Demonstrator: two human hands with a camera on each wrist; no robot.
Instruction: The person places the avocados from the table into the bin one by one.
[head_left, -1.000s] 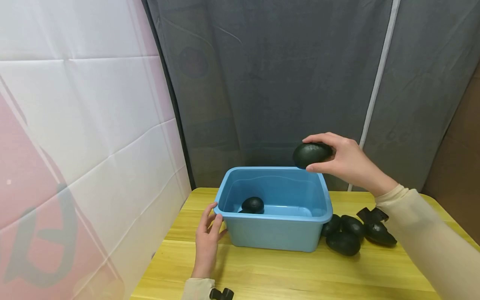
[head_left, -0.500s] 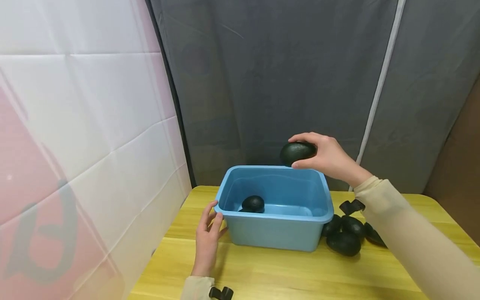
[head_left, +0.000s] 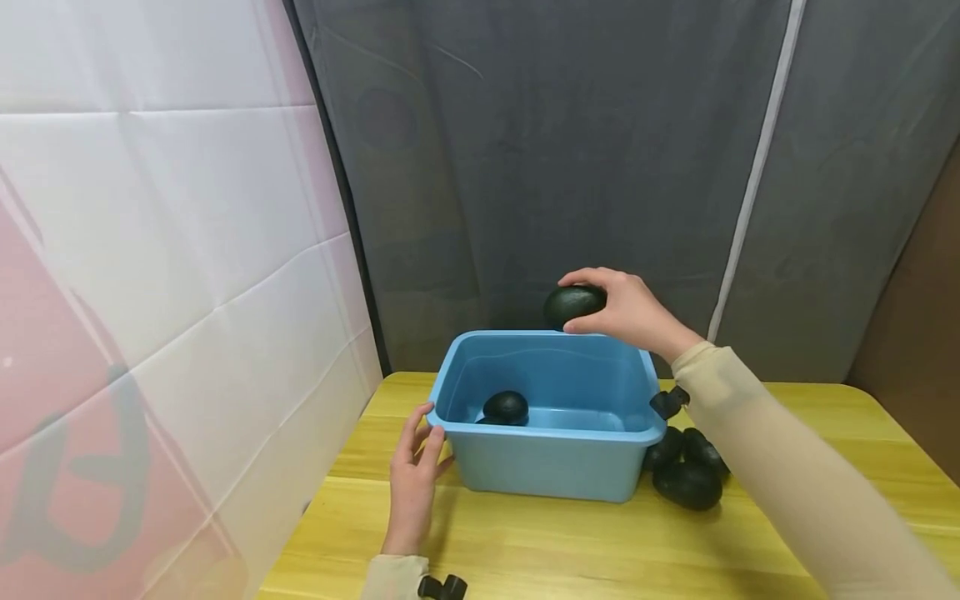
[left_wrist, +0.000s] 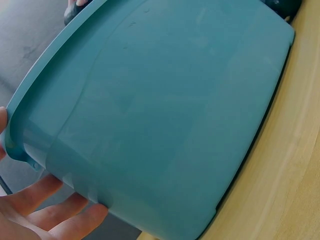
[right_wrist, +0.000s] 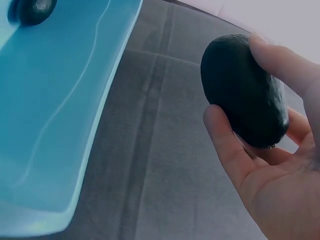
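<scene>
My right hand [head_left: 611, 308] holds a dark green avocado [head_left: 572, 305] in its fingers, above the far rim of a blue plastic tub [head_left: 551, 467]. In the right wrist view the avocado [right_wrist: 243, 91] lies between thumb and fingers, with the tub [right_wrist: 55, 115] below at left. Another avocado [head_left: 506, 408] lies inside the tub at its left. My left hand [head_left: 415, 475] rests with straight fingers against the tub's near left corner; the left wrist view shows those fingers [left_wrist: 47, 212] under the tub wall [left_wrist: 160, 110].
Several dark avocados [head_left: 686, 471] lie on the yellow wooden table [head_left: 570, 542] just right of the tub. A white and pink panel [head_left: 165, 292] stands at the left and a grey curtain [head_left: 570, 158] hangs behind.
My right hand has carried the avocado leftward, from over the tub's right far corner to above the middle of its far rim. The left hand has stayed in place.
</scene>
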